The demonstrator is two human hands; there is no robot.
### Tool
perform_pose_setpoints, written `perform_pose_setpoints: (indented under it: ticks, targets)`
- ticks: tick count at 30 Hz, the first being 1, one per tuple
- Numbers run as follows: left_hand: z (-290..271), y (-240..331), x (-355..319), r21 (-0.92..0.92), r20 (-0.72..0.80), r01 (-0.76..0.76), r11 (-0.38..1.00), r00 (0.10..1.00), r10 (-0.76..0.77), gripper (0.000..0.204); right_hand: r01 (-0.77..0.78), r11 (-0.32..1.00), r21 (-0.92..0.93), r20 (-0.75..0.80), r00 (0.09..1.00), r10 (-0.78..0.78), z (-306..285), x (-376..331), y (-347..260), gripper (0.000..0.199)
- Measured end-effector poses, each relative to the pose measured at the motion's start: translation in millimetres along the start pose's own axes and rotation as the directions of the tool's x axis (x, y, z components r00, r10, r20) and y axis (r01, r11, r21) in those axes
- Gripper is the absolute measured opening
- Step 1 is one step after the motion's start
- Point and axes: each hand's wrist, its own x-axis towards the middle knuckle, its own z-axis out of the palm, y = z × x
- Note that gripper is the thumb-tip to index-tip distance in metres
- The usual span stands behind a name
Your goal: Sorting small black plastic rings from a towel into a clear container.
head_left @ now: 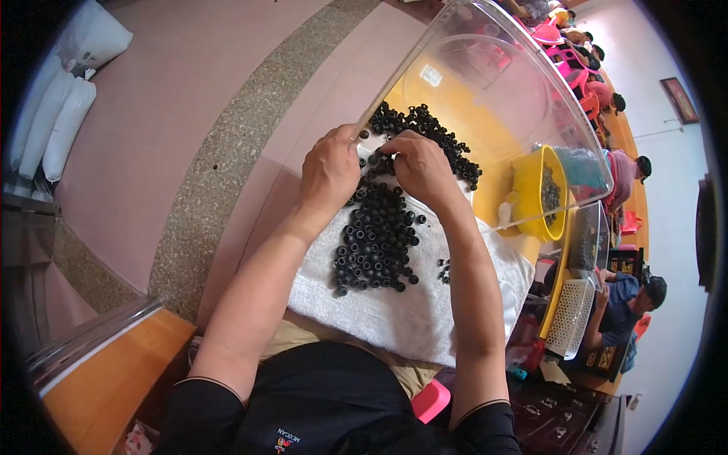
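Note:
Small round hollow black parts [375, 239] lie in a heap on a white towel [326, 292] spread over my lap. More black parts [447, 152] are piled beyond it, at the mouth of a large clear plastic tub [500, 83] tipped on its side. My left hand [331, 171] is at the tub's near left corner, its fingers curled and mostly hidden behind the hand. Bent over the parts between the two heaps is my right hand [423, 171], its fingers curled in. What either hand pinches is too small or hidden to make out.
A yellow basket [523, 197] with dark parts stands to the right, near a white perforated basket [570, 318]. A co-worker [626, 303] sits on the right, with several people farther back. White sacks [68, 125] lean at the far left. An orange-brown board [114, 371] is at lower left.

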Motion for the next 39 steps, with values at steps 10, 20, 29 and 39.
perform_pose_setpoints:
  ticks: [10, 20, 29, 39]
  targets:
    - [0.7, 1.1, 0.0, 0.021, 0.001, 0.004, 1.0, 1.0, -0.004, 0.026, -0.049, 0.999, 0.007, -0.178, 0.983, 0.05, 8.3, 1.8, 1.2, 0.025]
    - [-0.3, 1.8, 0.6, 0.013, -0.021, -0.012, 1.0, 1.0, 0.012, 0.025, -0.094, 0.995, 0.018, -0.037, 0.995, 0.094, 6.3, -3.2, 6.4, 0.019]
    - [0.9, 1.6, 1.0, 0.036, -0.016, 0.001, 0.999, 1.0, 0.0, 0.025, -0.074, 0.997, 0.02, 0.072, 0.995, 0.073, 7.0, 1.4, -0.1, 0.022]
    - [1.9, -0.5, 0.2, 0.021, -0.016, -0.006, 1.0, 1.0, 0.006, 0.025, -0.119, 0.988, 0.093, -0.106, 0.986, 0.129, 2.2, -22.1, -2.5, 0.014]
